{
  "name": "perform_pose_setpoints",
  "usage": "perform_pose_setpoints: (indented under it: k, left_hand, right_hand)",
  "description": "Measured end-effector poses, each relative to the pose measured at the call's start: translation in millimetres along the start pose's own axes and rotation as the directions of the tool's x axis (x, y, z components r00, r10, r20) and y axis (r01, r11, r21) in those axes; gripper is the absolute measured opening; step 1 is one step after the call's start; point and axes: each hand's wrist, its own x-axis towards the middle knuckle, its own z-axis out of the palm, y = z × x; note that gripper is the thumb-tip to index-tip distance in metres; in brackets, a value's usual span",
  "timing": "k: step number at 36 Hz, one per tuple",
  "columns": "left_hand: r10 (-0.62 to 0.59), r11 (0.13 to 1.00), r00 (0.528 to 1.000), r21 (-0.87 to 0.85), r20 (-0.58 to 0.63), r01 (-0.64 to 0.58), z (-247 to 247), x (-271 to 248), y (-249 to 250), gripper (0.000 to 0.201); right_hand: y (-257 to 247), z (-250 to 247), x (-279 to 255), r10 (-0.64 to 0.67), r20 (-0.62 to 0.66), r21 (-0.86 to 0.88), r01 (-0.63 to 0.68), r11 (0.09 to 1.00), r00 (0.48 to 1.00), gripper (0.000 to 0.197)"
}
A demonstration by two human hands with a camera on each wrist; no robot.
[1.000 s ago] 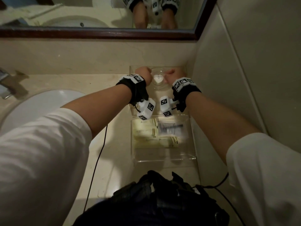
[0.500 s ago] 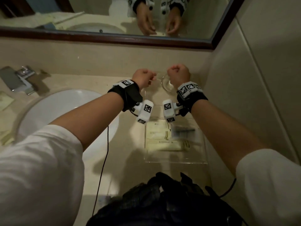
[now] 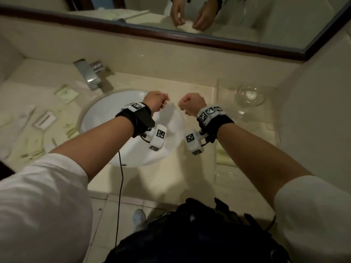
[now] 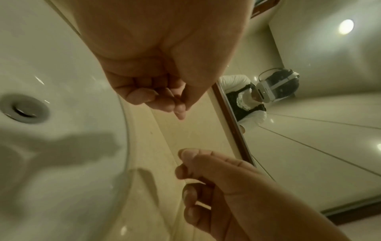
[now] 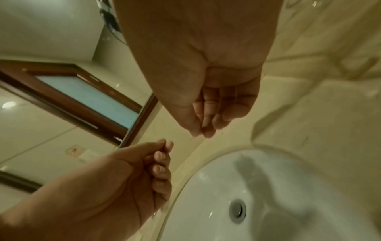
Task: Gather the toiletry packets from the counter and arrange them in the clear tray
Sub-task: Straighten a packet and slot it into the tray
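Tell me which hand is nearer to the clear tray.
Right. The right hand hangs over the counter between the sink and the clear tray, to the tray's left. The left hand is farther left, over the sink's back rim. Neither touches the tray.

Sink basin [image 3: 131, 118]: white, grey metal drain. Counter [image 3: 197, 88]: cream stone. Mirror frame [image 3: 190, 39], top of frame: dark reddish-brown wood. Packets [image 3: 66, 91] at left: pale yellow-green; one [image 3: 45, 119] white. Tray [image 3: 247, 118] at right: clear. Wristbands [image 3: 140, 118]: black, with white blocks bearing black-and-white square codes. Sleeves [image 3: 38, 196]: white. Faucet [image 3: 91, 74]: silver.
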Motion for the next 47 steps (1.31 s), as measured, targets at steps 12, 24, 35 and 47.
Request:
perform_pose_setpoints:
  k: [12, 24, 35, 47]
  left_hand:
    - [-0.112, 0.994, 0.98, -0.011, -0.163, 0.112, -156.9, -45.3, -86.8, 0.027]
    - [-0.203, 0.969, 0.925, 0.071, -0.321, 0.237, -265.4, -77.8, -167.0, 0.016]
    - [-0.169, 0.742, 0.92, 0.569, -0.353, 0.354, -325.5, -89.0, -227.7, 0.036]
    - [-0.163, 0.579, 0.942, 0.744, -0.294, 0.333, -350.5, -82.3, -249.3, 0.071]
  right_hand:
    - [-70.9, 159.3, -40.2, 0.001, 0.332, -0.218, 0.075, 0.973, 0.943, 0.021]
    - [-109.5, 258.5, -68.0, 0.02, 0.494, -0.367, 0.187, 0.911, 0.869, 0.028]
    - [-125.7, 314.1, -89.2, -0.039, 0.563, -0.466, 0.356, 0.81, 0.826, 0.04]
    - [-136.0, 351.7, -102.9, -0.075, 0.585, -0.499, 0.431, 0.752, 0.807, 0.053]
